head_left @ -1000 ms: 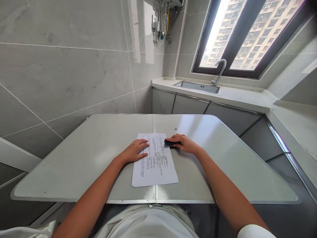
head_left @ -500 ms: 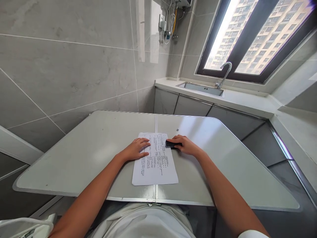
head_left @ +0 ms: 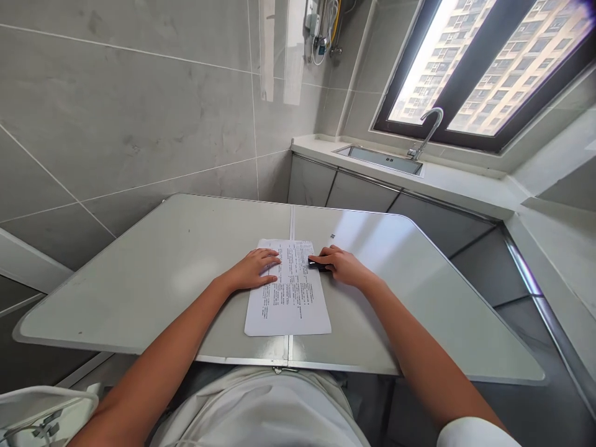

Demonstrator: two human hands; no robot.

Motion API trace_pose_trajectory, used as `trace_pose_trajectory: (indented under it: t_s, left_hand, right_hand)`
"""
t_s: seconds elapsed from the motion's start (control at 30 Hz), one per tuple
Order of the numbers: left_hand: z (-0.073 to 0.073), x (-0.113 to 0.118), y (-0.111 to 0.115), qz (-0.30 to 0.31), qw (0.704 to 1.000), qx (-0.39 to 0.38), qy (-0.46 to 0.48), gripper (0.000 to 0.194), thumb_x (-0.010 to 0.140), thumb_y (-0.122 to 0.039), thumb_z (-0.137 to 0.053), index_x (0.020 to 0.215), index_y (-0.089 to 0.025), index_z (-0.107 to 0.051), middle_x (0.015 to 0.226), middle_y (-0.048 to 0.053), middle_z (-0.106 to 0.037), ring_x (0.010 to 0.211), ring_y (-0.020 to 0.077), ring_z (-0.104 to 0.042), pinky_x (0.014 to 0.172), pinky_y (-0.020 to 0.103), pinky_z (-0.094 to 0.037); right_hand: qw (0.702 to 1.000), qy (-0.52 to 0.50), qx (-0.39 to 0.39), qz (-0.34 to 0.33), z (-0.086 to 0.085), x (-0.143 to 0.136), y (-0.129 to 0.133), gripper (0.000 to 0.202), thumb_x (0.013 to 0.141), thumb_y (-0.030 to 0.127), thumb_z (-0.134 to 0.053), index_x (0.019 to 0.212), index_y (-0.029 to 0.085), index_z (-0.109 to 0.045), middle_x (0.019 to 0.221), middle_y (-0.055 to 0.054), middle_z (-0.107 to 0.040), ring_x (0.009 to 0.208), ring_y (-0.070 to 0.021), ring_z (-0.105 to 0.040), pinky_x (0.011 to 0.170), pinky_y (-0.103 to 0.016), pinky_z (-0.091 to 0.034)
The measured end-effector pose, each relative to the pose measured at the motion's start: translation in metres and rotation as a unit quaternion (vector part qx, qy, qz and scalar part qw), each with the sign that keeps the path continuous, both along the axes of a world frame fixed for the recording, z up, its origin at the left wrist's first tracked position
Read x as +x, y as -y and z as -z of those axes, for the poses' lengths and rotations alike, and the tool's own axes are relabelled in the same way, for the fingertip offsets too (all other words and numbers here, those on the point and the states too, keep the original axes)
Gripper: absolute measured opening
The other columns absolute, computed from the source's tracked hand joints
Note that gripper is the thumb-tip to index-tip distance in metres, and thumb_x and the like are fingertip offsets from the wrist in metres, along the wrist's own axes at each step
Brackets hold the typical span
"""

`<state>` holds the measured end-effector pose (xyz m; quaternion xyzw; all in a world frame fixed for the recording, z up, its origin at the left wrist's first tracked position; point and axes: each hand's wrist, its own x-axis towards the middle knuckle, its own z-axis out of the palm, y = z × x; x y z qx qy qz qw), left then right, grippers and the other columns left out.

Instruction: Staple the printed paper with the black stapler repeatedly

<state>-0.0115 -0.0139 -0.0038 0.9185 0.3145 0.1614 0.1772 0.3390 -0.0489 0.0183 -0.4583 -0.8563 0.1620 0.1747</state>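
White sheets of printed paper (head_left: 288, 316) lie on the table across its middle seam. My left hand (head_left: 254, 268) rests on the left side of the paper, palm down with fingers spread. A black stapler (head_left: 317, 266) sits at the paper's right edge, its front end over the sheet. My right hand (head_left: 342, 264) is closed around the stapler, with fingers laid along its top. Its rear part is hidden under that hand. Beyond the right hand, a small strip of staples (head_left: 332, 236) lies on the tabletop.
The pale folding table (head_left: 139, 285) has a metal-trimmed edge close to my body. Behind it runs a white counter (head_left: 465, 181) with a sink (head_left: 382, 159) and a curved faucet (head_left: 431, 127) under a window. A grey tiled wall (head_left: 139, 112) stands at the left. Something white (head_left: 51, 403) is at the lower left.
The view has shifted slightly, so the table sits higher in it. My right fingers now lie further over the top of the stapler. My left hand stays on the paper.
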Motion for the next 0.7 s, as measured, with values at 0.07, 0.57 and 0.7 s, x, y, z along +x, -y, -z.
trace_pose_trajectory:
  t_s: [0.07,0.57,0.7]
  left_hand:
    - [0.000,0.000,0.000,-0.001,1.000,-0.002,-0.005,0.047,0.094,-0.051,-0.066,0.135,-0.028,-0.067,0.151,0.009,-0.056,0.144,0.0333,-0.045,0.121,0.052,-0.035]
    - [0.002,-0.004,-0.003,0.003,1.000,-0.005,0.010,0.048,0.092,-0.053,-0.069,0.134,-0.029,-0.067,0.151,0.007,-0.057,0.142,0.0321,-0.048,0.118,0.047,-0.038]
    - [0.002,-0.001,-0.008,-0.078,0.995,0.020,0.060,0.029,0.101,-0.044,-0.056,0.118,-0.026,-0.071,0.133,0.007,-0.067,0.126,0.0275,-0.058,0.110,0.044,-0.041]
  right_hand:
    - [1.000,0.017,0.006,0.010,0.002,-0.005,0.001,0.061,0.083,0.008,-0.062,0.133,0.040,-0.071,0.096,-0.008,-0.067,0.094,-0.0269,-0.057,0.085,-0.038,-0.048]
    - [0.951,0.044,0.066,0.298,-0.005,0.013,0.001,0.033,0.086,0.012,-0.059,0.116,0.021,-0.065,0.098,-0.011,-0.073,0.086,-0.0284,-0.066,0.069,-0.033,-0.042]
    - [0.949,-0.079,0.119,0.281,-0.005,-0.041,0.004,0.036,0.090,0.016,-0.058,0.126,0.023,-0.059,0.110,-0.009,-0.073,0.098,-0.0275,-0.066,0.077,-0.033,-0.045]
